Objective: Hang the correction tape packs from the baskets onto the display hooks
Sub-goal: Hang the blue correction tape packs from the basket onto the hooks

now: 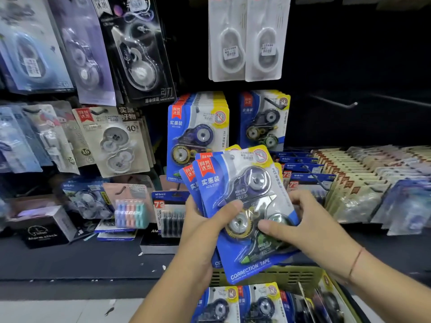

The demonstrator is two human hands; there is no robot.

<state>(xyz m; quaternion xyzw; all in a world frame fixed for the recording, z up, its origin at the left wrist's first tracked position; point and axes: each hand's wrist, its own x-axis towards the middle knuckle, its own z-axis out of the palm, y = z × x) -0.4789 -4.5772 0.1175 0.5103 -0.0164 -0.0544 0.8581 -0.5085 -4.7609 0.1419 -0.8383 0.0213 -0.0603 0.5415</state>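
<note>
I hold a fanned bundle of blue correction tape packs (235, 183) in front of the display. My left hand (205, 226) grips the bundle from the left, thumb across the front pack. My right hand (303, 220) pinches the front pack on its right side, thumb on the blister. Below, an olive basket (263, 277) holds more of the same packs (238, 304). Matching packs (198, 134) hang on a hook behind the bundle, with another stack (263, 120) to their right. A bare display hook (335, 104) juts out at the right.
Other carded correction tapes (112, 141) hang at the left and white ones (247, 38) above. Rows of flat packs (363, 178) lie on the shelf at the right. A black box (44, 227) and small items sit on the dark shelf at the left.
</note>
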